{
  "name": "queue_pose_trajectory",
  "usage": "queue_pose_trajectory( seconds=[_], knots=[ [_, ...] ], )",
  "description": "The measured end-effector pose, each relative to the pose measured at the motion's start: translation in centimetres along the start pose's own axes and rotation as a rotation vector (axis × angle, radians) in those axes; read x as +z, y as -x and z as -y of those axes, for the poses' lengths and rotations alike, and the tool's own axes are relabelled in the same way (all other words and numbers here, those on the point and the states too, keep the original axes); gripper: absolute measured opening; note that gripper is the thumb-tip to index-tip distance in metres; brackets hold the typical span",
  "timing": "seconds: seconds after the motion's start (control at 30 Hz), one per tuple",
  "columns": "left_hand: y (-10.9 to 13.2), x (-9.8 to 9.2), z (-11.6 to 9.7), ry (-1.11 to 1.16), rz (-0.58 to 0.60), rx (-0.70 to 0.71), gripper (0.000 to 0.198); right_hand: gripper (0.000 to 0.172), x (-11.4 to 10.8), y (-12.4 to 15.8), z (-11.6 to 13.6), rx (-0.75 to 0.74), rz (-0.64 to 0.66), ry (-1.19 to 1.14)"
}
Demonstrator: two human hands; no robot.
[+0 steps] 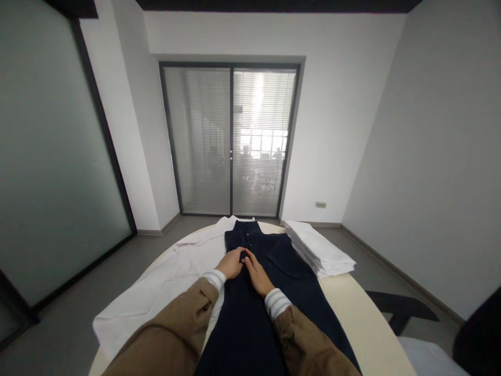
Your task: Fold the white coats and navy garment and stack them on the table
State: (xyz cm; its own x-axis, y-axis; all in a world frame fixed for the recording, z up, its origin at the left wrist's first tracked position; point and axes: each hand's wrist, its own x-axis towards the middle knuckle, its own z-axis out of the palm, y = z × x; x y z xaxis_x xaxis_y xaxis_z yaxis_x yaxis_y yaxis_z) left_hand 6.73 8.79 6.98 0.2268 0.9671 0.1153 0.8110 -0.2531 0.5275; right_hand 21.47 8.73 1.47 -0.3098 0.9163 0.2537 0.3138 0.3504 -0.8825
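A dark navy short-sleeved polo shirt [250, 318] lies spread on the table with its collar [247, 227] at the far end. Small buttons show on its placket below the collar. My left hand [231, 264] is closed, its fingertips pinching the shirt front at the placket. Opposite it, my right hand [257, 273] has its thumb and fingers drawn together at the same spot, nearly touching the left fingertips. The exact bit of cloth or button between the fingers is hidden. A white garment [156, 282] lies flat beside and partly under the navy shirt on the left.
On the right of the pale round-edged table [354, 313] sits a stack of folded white cloth [319, 248]. A black chair part [403, 305] stands beyond the table's right edge. Glass doors with blinds [230, 141] are in the far wall.
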Motion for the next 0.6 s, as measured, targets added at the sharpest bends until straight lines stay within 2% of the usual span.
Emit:
queue_pose_trajectory(
  seconds=[0.1, 0.17, 0.3, 0.37, 0.43, 0.5, 0.53, 0.6],
  knots=[
    [1.0, 0.2, 0.2, 0.029, 0.017, 0.001, 0.066, 0.060, 0.1, -0.1, -0.1, -0.021, 0.005, 0.022],
    [2.3, -0.1, 0.5, 0.043, 0.012, -0.007, 0.067, 0.055, 0.1, -0.1, 0.1, -0.075, 0.027, 0.041],
    [5.7, -1.0, 0.2, -0.070, -0.003, -0.129, 0.055, 0.048, 0.1, 0.0, 0.5, -0.082, 0.027, 0.085],
    [7.3, -1.1, -0.3, -0.128, 0.071, -0.168, 0.048, 0.049, 0.1, 0.0, 0.5, -0.050, 0.020, 0.097],
    [8.5, -0.9, -1.0, -0.143, 0.151, -0.177, 0.033, 0.052, 0.1, 0.0, 0.4, -0.033, 0.007, 0.102],
    [9.2, -0.4, -1.6, -0.157, 0.166, -0.191, 0.018, 0.054, 0.1, -0.1, 0.2, -0.027, -0.005, 0.108],
    [9.4, -0.1, -2.0, -0.174, 0.145, -0.202, 0.017, 0.054, 0.1, -0.1, 0.1, -0.027, -0.012, 0.109],
    [9.7, 0.6, -2.5, -0.226, 0.084, -0.214, 0.028, 0.054, 0.0, -0.2, -0.2, -0.033, -0.020, 0.100]
  ],
)
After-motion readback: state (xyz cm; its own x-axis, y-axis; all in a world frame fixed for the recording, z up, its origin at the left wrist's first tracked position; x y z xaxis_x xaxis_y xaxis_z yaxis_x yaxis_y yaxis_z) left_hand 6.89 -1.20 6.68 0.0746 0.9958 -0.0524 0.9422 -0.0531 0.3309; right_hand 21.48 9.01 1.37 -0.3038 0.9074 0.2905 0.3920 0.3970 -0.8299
